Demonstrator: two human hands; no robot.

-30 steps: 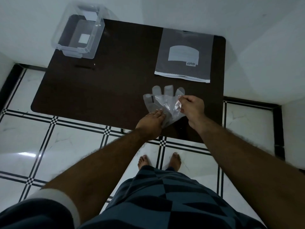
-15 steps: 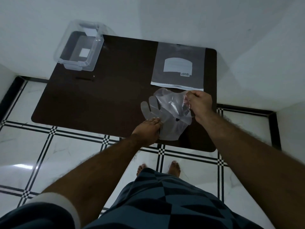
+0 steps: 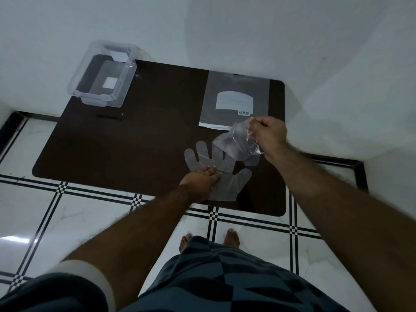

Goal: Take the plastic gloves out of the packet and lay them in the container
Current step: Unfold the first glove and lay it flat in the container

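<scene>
A clear plastic glove (image 3: 227, 181) lies flat on the dark table (image 3: 135, 143), fingers pointing away from me. My left hand (image 3: 200, 179) presses down on its palm with flat fingers. My right hand (image 3: 269, 134) pinches a second clear glove (image 3: 236, 143) and holds it lifted above the flat one, hanging crumpled. The grey glove packet (image 3: 234, 97) lies at the table's far right. The clear plastic container (image 3: 101, 75) stands at the far left corner with nothing visible in it.
White walls close in behind and to the right of the table. The floor is white tile with black lines, and my bare feet (image 3: 209, 239) stand just in front of the table's near edge.
My right hand has risen up and away to the right, peeling the top glove off the one below. My left hand has stayed pressing on the lower glove.
</scene>
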